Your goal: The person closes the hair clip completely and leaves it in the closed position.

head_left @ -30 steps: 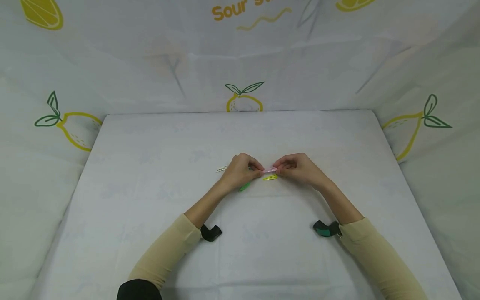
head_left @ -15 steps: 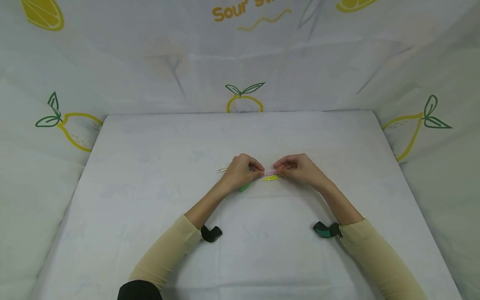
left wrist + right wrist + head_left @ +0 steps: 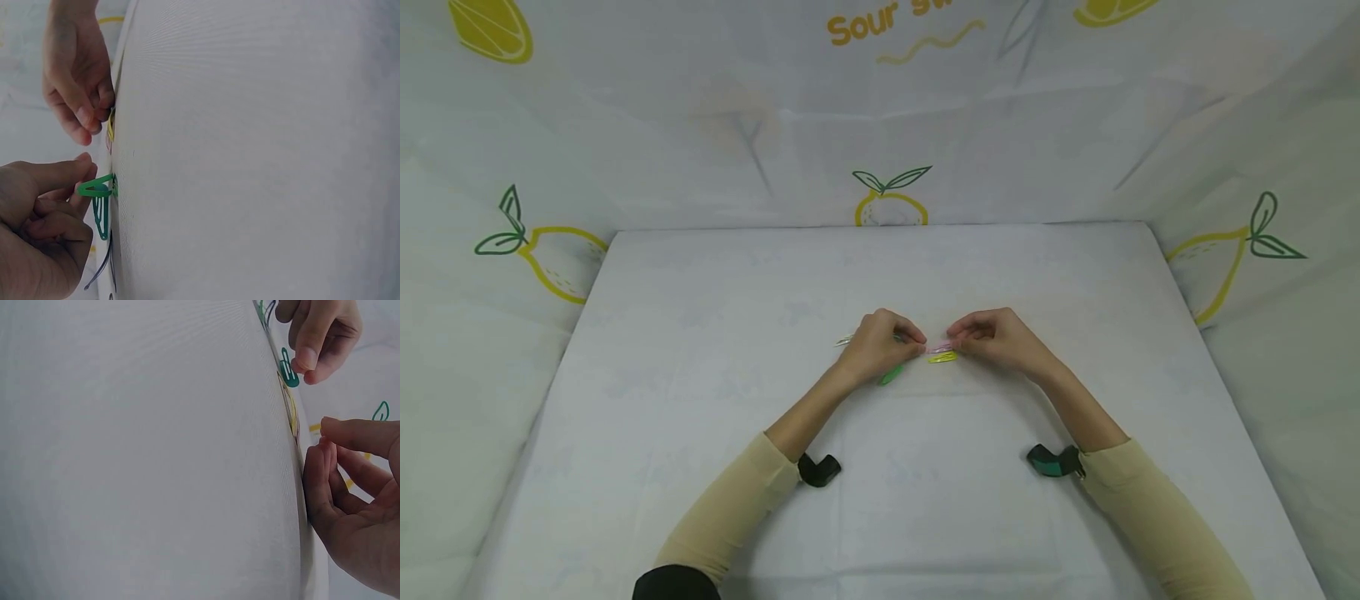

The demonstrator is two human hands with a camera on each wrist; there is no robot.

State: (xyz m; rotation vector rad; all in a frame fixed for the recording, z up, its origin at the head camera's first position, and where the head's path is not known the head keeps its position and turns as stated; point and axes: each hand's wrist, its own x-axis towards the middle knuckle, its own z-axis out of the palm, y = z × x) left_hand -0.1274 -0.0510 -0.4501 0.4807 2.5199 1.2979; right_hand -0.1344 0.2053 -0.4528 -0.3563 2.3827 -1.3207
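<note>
Since the earlier frame, left hand (image 3: 880, 343) has shifted slightly left; pink hair clip (image 3: 940, 347) sits lower, nearer yellow clip (image 3: 943, 357). Right hand (image 3: 1000, 337) appears to pinch the clip's right end; left fingertips are at its left end, can't tell if gripping. Clip's at frame centre. Probably light, springy, a bit slick: grab by the ends. Green clip (image 3: 891, 375) lower left of it.
</note>
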